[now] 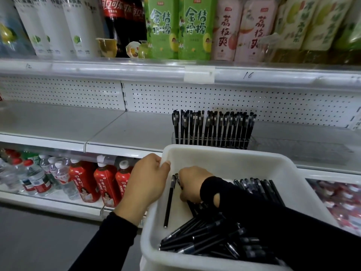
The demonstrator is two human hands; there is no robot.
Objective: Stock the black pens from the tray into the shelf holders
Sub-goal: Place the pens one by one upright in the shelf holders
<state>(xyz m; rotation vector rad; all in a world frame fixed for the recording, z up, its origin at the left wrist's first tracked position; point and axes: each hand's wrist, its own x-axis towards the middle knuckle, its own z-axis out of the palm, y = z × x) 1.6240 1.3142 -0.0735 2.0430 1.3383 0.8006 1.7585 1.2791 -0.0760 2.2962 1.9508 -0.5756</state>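
Head view: the black pens [205,237] lie mostly in a loose heap in the near part of the white tray [224,153], crossing one another at all angles, with a tidier row [259,188] along the right side. They are slim, matte black barrels with clipped caps, and a few show a pale band near the cap. One single pen [169,200] lies alone on the tray floor, pointing towards the shelf.

Just right of that pen, the right hand [193,182] reaches down into the tray. Its grip is narrow: the fingers curl around at least one pen whose end sticks out by the fingertips. How many it holds is hidden under the hand. This looks like gathering the next batch.

The left hand [146,178] grips the tray's far left corner, thumb hooked over the rim, probably to keep the tray level and close to the shelf [136,132] so each transfer is short.

Beyond the tray, a clear holder [213,142] stands on the shelf. It is packed with upright pens [213,126], caps up, and looks nearly full. A second clear holder [300,151] just to its right appears empty and is likely the next target. Drink cartons [179,30] stand on the shelf above and red bottles [105,184] below.
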